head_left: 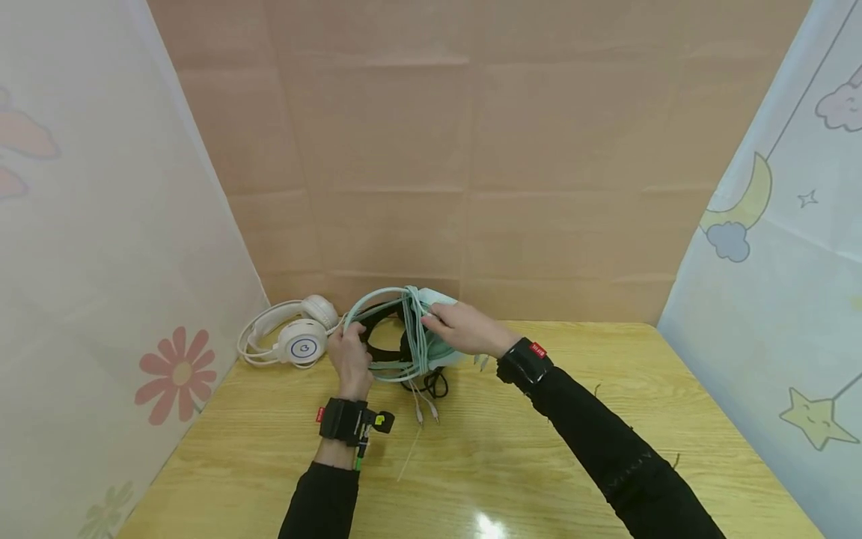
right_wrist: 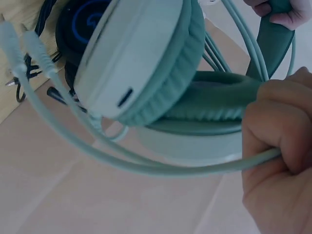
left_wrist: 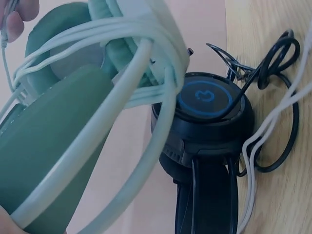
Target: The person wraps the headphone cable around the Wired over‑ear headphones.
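Note:
Mint-green headphones [right_wrist: 141, 53] are held above the table, their cable wound in several loops around the ear cups. My left hand [head_left: 350, 359] grips the padded headband [left_wrist: 58, 141] on the left side. With curled fingers, my right hand [right_wrist: 280, 141] holds the end part of the mint cable [right_wrist: 141, 168] beside the ear cups. Two plugs [right_wrist: 36, 48] dangle from that cable's end. Behind and below the mint pair, black headphones [left_wrist: 204, 131] rest on the table, partly hidden in the head view.
White headphones [head_left: 301, 342] lie at the table's back left, by the patterned side cloth. A black cable [left_wrist: 278, 63] lies tangled next to the black pair, with a white cable [left_wrist: 265, 126] near it. Brown paper [head_left: 465, 165] stands behind the wooden table [head_left: 512, 449].

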Demonstrator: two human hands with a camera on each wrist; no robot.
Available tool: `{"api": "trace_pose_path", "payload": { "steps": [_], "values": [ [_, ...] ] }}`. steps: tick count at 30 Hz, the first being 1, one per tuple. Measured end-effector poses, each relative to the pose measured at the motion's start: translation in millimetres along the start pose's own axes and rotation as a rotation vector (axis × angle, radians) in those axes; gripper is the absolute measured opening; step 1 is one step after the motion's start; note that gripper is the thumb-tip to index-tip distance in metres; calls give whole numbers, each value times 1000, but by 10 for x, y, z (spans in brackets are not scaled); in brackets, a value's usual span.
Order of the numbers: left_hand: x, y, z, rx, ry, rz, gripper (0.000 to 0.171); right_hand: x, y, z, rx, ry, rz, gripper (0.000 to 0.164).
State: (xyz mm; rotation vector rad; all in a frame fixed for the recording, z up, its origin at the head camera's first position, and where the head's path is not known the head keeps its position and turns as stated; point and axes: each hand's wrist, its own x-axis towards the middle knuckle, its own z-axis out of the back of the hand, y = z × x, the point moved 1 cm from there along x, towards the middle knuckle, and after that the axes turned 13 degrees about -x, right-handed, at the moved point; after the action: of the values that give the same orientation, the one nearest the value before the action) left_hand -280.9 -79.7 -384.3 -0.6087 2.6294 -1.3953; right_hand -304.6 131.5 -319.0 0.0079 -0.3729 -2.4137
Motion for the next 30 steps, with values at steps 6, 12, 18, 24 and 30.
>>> {"api": "trace_pose_path", "payload": {
  "steps": [6,12,18,24,30],
  "values": [
    [149,87,106,-162,-58,35,36,-27,49,-107,29,24,60,36],
    [239,173,149,-205,-92,28,36,-64,61,-191,55,19,63,33],
    [232,206,137,-221,-134,32,33,-68,70,-249,56,16,76,33],
    [215,223,134,-218,-147,59,33,-72,77,-346,69,8,82,30],
    [239,219,200,-370,-208,149,33,-137,100,-498,56,65,119,27]
  ]
}}
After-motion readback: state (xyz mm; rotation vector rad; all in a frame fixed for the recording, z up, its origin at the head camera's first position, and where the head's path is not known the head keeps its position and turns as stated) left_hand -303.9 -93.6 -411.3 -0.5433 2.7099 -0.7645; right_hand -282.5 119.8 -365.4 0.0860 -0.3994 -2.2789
